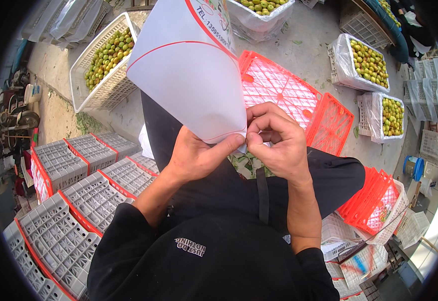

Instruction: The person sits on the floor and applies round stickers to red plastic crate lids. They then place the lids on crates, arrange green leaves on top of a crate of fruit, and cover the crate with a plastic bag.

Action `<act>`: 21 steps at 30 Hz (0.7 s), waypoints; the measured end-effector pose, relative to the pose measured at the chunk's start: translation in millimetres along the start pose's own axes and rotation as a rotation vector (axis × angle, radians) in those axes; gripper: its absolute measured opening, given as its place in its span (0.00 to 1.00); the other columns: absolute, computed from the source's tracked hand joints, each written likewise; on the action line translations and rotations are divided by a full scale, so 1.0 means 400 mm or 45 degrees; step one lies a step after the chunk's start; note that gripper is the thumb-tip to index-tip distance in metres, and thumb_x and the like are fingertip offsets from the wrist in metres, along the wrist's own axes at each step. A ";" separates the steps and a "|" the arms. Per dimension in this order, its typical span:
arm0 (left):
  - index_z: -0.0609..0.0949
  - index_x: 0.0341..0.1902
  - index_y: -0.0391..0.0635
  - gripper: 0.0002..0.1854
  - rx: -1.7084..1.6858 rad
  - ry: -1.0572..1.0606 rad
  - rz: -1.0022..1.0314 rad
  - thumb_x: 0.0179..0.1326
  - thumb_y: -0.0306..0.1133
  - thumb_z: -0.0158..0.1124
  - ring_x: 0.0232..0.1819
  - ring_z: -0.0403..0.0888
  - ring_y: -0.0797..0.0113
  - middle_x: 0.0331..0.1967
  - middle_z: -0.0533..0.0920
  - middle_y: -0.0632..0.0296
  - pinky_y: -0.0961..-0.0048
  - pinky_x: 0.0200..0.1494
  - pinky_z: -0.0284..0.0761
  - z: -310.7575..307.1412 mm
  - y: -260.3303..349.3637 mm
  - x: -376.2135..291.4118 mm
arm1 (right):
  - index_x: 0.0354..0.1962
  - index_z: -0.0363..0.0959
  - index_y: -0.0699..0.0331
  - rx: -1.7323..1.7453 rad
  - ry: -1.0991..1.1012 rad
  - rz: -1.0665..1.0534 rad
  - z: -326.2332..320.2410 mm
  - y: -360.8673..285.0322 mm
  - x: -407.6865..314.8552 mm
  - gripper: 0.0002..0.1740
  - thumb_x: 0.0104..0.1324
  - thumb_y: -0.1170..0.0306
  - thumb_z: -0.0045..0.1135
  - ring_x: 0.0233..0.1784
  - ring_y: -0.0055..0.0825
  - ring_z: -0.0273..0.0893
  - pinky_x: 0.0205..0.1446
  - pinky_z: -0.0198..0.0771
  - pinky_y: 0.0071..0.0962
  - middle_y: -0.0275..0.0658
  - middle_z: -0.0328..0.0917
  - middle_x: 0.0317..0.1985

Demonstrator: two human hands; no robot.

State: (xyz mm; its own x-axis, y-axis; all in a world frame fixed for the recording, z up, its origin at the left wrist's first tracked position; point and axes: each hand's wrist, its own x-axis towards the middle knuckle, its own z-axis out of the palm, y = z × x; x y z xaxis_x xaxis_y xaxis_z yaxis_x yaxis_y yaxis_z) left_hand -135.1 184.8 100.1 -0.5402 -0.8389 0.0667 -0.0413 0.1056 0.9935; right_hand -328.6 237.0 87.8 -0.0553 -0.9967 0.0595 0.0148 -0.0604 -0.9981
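Note:
A white printed sheet (192, 86) with red curved lines stands bent over my lap, its upper part bearing writing. My left hand (204, 152) holds its lower edge, thumb on top and the fingers hidden beneath. At the lower right corner my right hand (275, 139) pinches the sheet between thumb and curled fingers, close to the left thumb. Just beyond the right hand lies a red plastic lattice crate lid (279, 88) with white printed material showing through it. A smaller part of red lattice (330, 124) lies beside it.
Fruit fills a white plastic crate (78, 86) at upper left and lined crates (339, 67) at right. Grey crates with red rims (80, 199) are stacked at my left. Red lids (369, 203) lean in a white crate at lower right. A blue bucket (414, 168) stands farther right.

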 end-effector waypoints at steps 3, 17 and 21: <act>0.86 0.48 0.38 0.10 -0.015 -0.011 -0.026 0.65 0.24 0.72 0.43 0.85 0.73 0.39 0.88 0.63 0.72 0.46 0.81 0.000 0.001 -0.001 | 0.31 0.76 0.71 0.012 0.025 0.008 0.001 0.004 0.002 0.04 0.58 0.84 0.62 0.44 0.21 0.82 0.41 0.85 0.22 0.39 0.81 0.47; 0.86 0.48 0.39 0.10 0.005 -0.021 -0.007 0.65 0.25 0.72 0.43 0.85 0.73 0.39 0.88 0.62 0.71 0.46 0.81 0.000 0.004 0.003 | 0.32 0.78 0.71 0.083 -0.001 0.016 -0.007 0.003 0.004 0.04 0.58 0.84 0.63 0.46 0.22 0.82 0.41 0.86 0.21 0.40 0.81 0.47; 0.86 0.49 0.39 0.10 -0.006 -0.014 -0.024 0.65 0.25 0.72 0.43 0.85 0.72 0.39 0.88 0.62 0.71 0.46 0.81 0.002 0.004 0.002 | 0.31 0.77 0.71 0.061 0.025 0.000 0.001 0.007 0.001 0.04 0.57 0.85 0.62 0.45 0.21 0.81 0.39 0.85 0.21 0.38 0.80 0.46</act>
State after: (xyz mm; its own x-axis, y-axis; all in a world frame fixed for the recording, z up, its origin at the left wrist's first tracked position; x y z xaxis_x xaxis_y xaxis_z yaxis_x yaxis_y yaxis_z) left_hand -136.1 184.6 101.6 -0.5487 -0.8347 0.0474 -0.0476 0.0878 0.9950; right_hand -328.4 236.5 84.9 -0.0748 -0.9955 0.0585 0.0630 -0.0632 -0.9960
